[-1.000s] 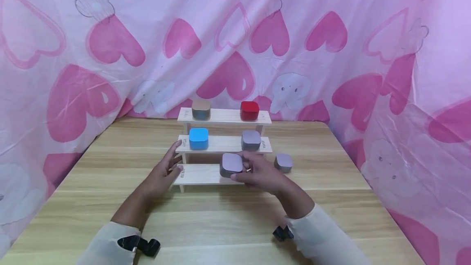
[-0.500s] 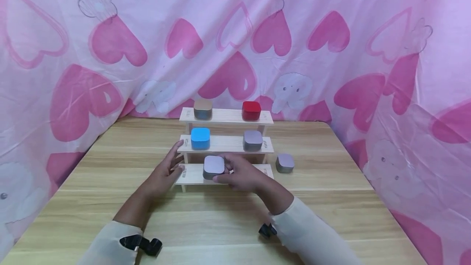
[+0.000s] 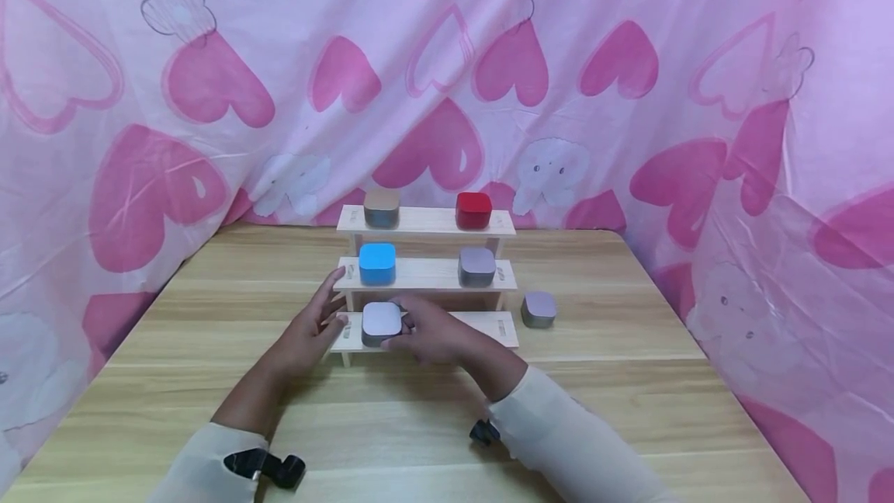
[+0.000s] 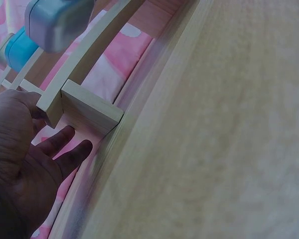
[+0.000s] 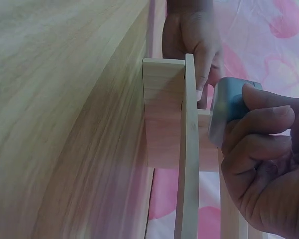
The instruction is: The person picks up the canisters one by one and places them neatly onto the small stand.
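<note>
My right hand [image 3: 433,330] pinches a grey rounded-square tin [image 3: 381,323] between thumb and fingers. In the right wrist view the tin [image 5: 228,107] appears slightly above the front shelf board [image 5: 189,149], near its left end. My left hand [image 3: 307,330] is at that end of the lowest wooden shelf [image 3: 482,323]. Its thumb touches the board's end and its other fingers are spread, as the left wrist view of the hand [image 4: 35,154] shows. Behind, the middle shelf [image 3: 426,270] bears a blue tin [image 3: 377,264] and a grey tin [image 3: 477,266].
On the back shelf [image 3: 427,219] stand a tan-topped tin [image 3: 381,209] and a red tin [image 3: 473,210]. Another grey tin [image 3: 538,309] rests on the wooden table [image 3: 594,410], right of the shelves. A pink heart-patterned cloth [image 3: 433,60] hangs behind and at the sides.
My right hand has carried the grey tin leftward along the lowest shelf, from right of its middle to near its left end. My left hand has stayed in place.
</note>
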`<state>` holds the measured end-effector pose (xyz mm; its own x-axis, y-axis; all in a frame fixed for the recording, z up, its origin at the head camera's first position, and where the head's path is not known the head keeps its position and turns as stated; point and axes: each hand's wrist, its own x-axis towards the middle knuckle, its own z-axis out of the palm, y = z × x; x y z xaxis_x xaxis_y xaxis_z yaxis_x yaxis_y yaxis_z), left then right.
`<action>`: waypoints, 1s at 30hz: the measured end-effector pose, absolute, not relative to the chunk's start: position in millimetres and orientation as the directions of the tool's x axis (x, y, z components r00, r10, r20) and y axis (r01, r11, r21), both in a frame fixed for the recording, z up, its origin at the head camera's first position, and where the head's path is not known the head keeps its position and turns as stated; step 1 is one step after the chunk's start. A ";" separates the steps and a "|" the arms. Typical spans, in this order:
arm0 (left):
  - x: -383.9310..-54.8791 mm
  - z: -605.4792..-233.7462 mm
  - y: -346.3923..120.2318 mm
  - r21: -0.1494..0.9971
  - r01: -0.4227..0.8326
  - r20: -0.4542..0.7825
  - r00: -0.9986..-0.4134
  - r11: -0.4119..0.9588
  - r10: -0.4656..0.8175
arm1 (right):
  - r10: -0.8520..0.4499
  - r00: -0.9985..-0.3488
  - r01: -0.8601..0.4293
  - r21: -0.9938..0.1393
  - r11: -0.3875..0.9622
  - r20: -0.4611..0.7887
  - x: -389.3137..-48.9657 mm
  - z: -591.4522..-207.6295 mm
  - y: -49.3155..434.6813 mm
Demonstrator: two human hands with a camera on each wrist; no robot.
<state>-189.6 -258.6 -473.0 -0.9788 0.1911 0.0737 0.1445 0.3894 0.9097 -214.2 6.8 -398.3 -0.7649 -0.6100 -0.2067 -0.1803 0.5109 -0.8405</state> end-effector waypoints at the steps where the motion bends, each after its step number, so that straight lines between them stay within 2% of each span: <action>1: -189.3 -472.9 -258.6 0.910 0.146 0.075 -0.979 0.388 0.191 | -0.607 -0.765 -0.179 -0.835 0.520 -0.214 -214.2 -398.4 5.2; 13: -189.0 -473.1 -257.5 0.907 0.150 0.077 -0.978 0.394 0.194 | -0.598 -0.780 -0.238 -0.796 0.557 -0.186 -216.8 -406.6 -9.8; 21: -188.4 -473.7 -257.4 0.911 0.133 0.062 -0.980 0.391 0.189 | -0.588 -0.778 -0.188 -0.810 0.556 -0.223 -217.6 -408.0 -10.2; 30: -191.0 -475.7 -259.2 0.912 0.133 0.062 -0.980 0.388 0.190 | -0.595 -0.771 -0.202 -0.798 0.568 -0.228 -218.3 -406.4 -12.6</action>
